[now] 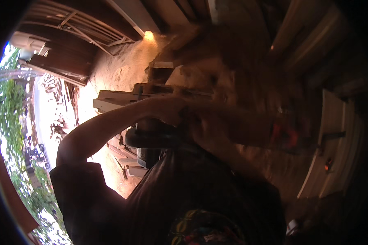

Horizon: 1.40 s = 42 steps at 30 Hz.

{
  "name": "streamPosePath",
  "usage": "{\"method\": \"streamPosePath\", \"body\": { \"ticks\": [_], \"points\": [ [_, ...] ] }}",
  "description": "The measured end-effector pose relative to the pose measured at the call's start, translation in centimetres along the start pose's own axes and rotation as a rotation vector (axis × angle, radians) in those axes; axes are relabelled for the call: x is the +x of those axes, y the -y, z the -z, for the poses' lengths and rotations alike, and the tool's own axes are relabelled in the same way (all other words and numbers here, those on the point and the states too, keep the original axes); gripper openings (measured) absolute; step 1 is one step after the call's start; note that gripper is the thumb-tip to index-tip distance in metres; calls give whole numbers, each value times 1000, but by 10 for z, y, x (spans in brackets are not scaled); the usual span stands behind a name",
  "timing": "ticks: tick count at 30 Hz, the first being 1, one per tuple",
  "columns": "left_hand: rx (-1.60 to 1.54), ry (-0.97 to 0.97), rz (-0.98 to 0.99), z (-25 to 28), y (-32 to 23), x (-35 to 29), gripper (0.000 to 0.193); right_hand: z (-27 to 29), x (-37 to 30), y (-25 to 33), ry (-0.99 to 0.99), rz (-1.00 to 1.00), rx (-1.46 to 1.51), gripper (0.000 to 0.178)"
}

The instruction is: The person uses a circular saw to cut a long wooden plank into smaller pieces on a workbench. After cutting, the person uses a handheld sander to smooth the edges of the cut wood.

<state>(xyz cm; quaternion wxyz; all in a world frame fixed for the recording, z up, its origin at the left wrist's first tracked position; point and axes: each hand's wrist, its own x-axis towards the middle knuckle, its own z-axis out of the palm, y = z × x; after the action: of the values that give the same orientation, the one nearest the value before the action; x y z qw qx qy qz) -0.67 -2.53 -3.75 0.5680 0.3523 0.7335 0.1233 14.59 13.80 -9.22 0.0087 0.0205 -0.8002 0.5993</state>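
My left arm reaches in from the left with its elbow bent, and my left hand hangs in front of my chest. Its fingers drop into shadow and cannot be made out. Right beside it is my right hand, its fingers curled in close to the left hand. Whatever they hold between them is lost in the dark. Just below my left hand and forearm, against my dark shirt, sits a black rounded object, its kind unclear. Beyond the hands lies a stack of wooden boards.
To the right, a dark bar and a small orange item lie on pale planks. A blurred red object is nearer. More boards lean at the back, and a lamp glows there. Wood scraps lie outside at left.
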Motion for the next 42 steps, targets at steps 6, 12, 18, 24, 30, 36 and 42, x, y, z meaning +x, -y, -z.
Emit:
{"method": "streamPosePath", "body": {
  "ticks": [6, 12, 18, 24, 30, 36, 42],
  "points": [
    [186, -45, -21, -12, 10, 6, 58, 18, -5, 59, 239, 484, -174, 54],
    [344, -406, -150, -32, -9, 5, 47, -12, 7, 65, 634, 344, -131, 64],
    [682, -671, -59, -26, -58, -18, 42, -24, 21, 60, 604, 376, -253, 61],
    [340, -968, -325, -21, -96, -28, 41, -22, 23, 24, 353, 1245, -1054, 39],
    [-380, -1558, -658, -143, -56, -109, 27, -16, 49, 61, 817, 144, -252, 33],
    [-1114, -1676, 444, -370, 37, -97, 29, -7, 69, 100, 814, -300, -83, 28],
    [-1651, -1615, 771, -550, 51, -41, 28, -24, 70, 112, 699, -302, -149, 18]
  ]
}}
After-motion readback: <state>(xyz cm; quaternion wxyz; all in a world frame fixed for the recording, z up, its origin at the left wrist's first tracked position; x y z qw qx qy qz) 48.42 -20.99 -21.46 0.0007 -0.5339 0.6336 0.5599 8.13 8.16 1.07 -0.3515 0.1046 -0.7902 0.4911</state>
